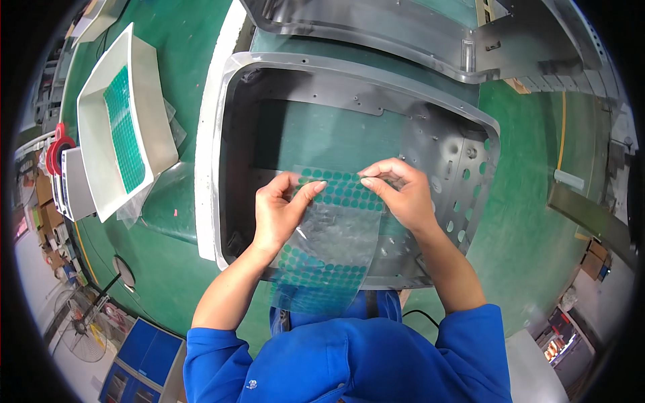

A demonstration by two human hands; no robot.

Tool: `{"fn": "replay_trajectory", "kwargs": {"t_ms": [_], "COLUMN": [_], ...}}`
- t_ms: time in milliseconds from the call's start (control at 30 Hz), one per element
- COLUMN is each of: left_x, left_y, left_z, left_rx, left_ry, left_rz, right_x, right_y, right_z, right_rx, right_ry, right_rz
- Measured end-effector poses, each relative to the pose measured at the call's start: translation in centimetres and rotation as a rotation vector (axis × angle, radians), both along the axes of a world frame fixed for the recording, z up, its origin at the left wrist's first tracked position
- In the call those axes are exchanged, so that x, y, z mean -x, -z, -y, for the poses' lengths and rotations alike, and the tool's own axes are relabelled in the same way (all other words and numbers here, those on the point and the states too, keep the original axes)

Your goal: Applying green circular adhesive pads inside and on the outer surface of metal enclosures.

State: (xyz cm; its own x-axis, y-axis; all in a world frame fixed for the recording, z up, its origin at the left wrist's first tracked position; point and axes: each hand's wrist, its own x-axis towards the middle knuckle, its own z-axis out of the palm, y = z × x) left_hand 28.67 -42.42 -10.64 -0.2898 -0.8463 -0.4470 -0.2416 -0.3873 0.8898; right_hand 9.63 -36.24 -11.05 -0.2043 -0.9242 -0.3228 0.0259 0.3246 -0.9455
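Observation:
A clear, flexible sheet [339, 228] bearing rows of round green stickers hangs between my hands, with a bare transparent band across its middle. My left hand [279, 209] pinches its upper left side between thumb and fingers. At the upper right corner, my right hand [408, 198] grips the sheet in a pinch, thumb against fingertips. Whether a single sticker is between the right fingertips cannot be made out. Below the hands lies a large grey metal housing [336, 67], open in the middle, with round holes along its right wall. The sheet's lower end hangs over the housing's near edge, close to my body.
To the left, a white bin [154, 127] holds a green dotted sheet [124, 131], with a red tape roll [59, 153] beside it. Another curved metal panel [376, 19] lies beyond the housing. A fan [80, 326] and a blue cabinet [149, 349] stand lower left.

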Motion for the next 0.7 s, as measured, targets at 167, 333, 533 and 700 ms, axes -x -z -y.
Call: {"fn": "replay_trajectory", "kwargs": {"t_ms": [167, 333, 533, 700], "left_x": [-0.3, -0.8, -0.9, -0.8], "left_y": [-0.6, -0.8, -1.2, -0.8], "left_z": [0.9, -0.5, -1.9, -2.1], "left_rx": [-0.101, -0.144, -0.229, -0.232], "left_ry": [-0.093, 0.008, 0.034, 0.004], "left_rz": [0.051, 0.069, 0.039, 0.002], "right_x": [-0.7, 4.4, 4.1, 4.3], "right_y": [1.1, 8.3, 9.5, 9.7], "right_z": [1.9, 7.2, 9.4, 9.6], "right_rx": [0.128, 0.045, -0.083, -0.116], "right_ry": [0.040, 0.116, -0.028, -0.056], "right_rz": [-0.126, -0.374, -0.689, -0.736]}}
